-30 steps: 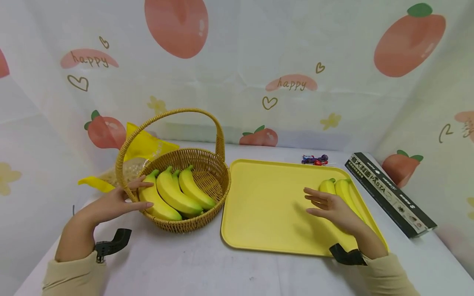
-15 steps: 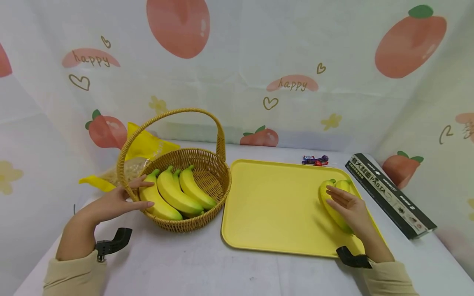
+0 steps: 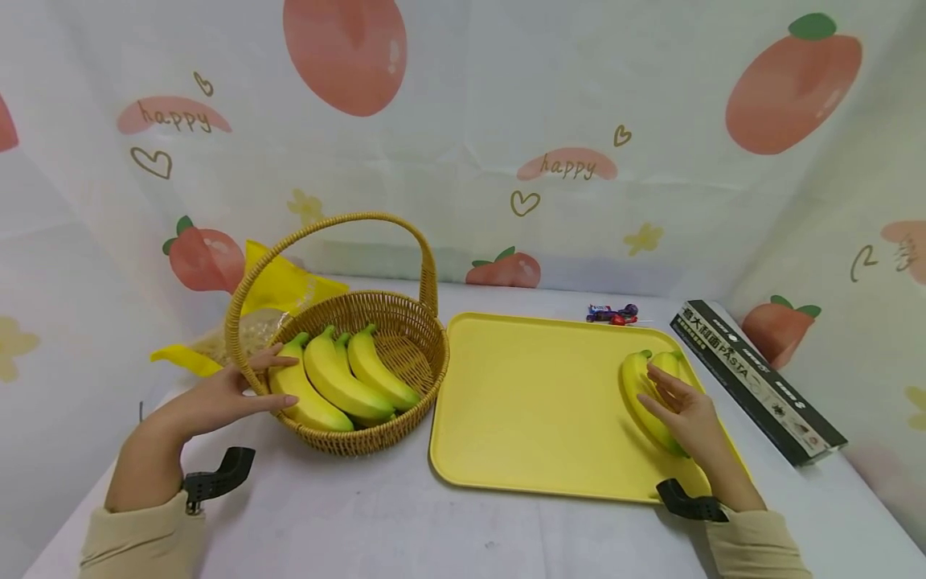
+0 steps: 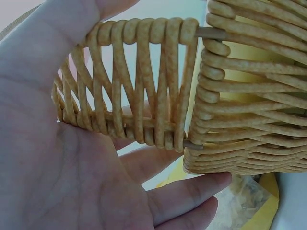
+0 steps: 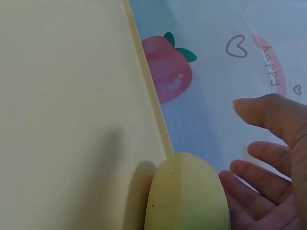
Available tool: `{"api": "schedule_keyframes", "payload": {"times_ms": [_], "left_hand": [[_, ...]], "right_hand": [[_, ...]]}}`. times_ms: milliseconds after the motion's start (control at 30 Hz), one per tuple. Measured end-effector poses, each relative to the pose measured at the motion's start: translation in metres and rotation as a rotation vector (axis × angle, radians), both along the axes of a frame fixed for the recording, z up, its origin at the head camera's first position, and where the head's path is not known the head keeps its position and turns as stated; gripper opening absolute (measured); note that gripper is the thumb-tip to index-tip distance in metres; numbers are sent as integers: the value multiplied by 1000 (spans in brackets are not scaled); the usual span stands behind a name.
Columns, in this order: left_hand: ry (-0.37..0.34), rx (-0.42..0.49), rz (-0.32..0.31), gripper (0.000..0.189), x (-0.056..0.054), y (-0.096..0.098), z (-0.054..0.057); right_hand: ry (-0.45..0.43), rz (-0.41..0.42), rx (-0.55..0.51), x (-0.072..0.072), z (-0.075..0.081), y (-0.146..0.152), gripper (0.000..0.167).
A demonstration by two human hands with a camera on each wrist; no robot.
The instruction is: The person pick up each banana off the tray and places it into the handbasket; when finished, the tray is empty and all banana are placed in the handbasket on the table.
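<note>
In the head view my left hand (image 3: 235, 396) is at the left side of a wicker basket (image 3: 329, 441), where the handle meets the rim. The left wrist view shows the handle base (image 4: 144, 86) between the thumb side and the fingers, which reach behind it. Several bananas (image 3: 340, 382) lie in the basket. Over the right end of a yellow tray (image 3: 521, 402), my right hand (image 3: 687, 410) is beside a banana (image 3: 640, 398), thumb and fingers apart. Another banana (image 3: 667, 364) is partly hidden behind that hand. The near banana's end (image 5: 187, 196) fills the lower right wrist view; contact is unclear.
A black pasta box (image 3: 755, 382) lies right of the tray. Wrapped candies (image 3: 611, 314) sit behind the tray's back edge. A yellow and clear bag (image 3: 289, 277) lies behind the basket. A printed cloth (image 3: 463, 121) hangs along the back.
My right hand has moved right across the tray to the bananas, uncovering more of the near one. The left hand has stayed at the basket.
</note>
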State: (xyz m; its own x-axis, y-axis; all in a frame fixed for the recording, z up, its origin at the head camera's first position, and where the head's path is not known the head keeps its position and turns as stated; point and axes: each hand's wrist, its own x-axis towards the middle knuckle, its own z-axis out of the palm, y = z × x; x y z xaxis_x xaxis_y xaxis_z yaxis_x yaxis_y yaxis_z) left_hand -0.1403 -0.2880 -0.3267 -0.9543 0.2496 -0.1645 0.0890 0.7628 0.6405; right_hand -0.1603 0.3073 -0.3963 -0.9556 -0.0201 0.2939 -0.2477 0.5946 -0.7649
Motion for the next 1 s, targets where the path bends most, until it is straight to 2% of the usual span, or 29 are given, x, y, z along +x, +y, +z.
{"api": "schedule_keyframes", "payload": {"times_ms": [267, 467, 633, 800, 1000], "left_hand": [[-2, 4, -3, 65, 0, 0, 1], [-4, 3, -6, 65, 1, -1, 1], [0, 15, -9, 64, 1, -1, 2], [-1, 5, -7, 64, 1, -1, 1], [7, 12, -13, 63, 1, -1, 1]], "right_hand": [[-55, 58, 118, 0, -1, 1, 63], [-153, 95, 179, -3, -6, 2, 70], [-203, 125, 218, -3, -10, -1, 74], [-244, 122, 243, -2, -12, -2, 77], [-272, 129, 215, -2, -15, -1, 79]]}}
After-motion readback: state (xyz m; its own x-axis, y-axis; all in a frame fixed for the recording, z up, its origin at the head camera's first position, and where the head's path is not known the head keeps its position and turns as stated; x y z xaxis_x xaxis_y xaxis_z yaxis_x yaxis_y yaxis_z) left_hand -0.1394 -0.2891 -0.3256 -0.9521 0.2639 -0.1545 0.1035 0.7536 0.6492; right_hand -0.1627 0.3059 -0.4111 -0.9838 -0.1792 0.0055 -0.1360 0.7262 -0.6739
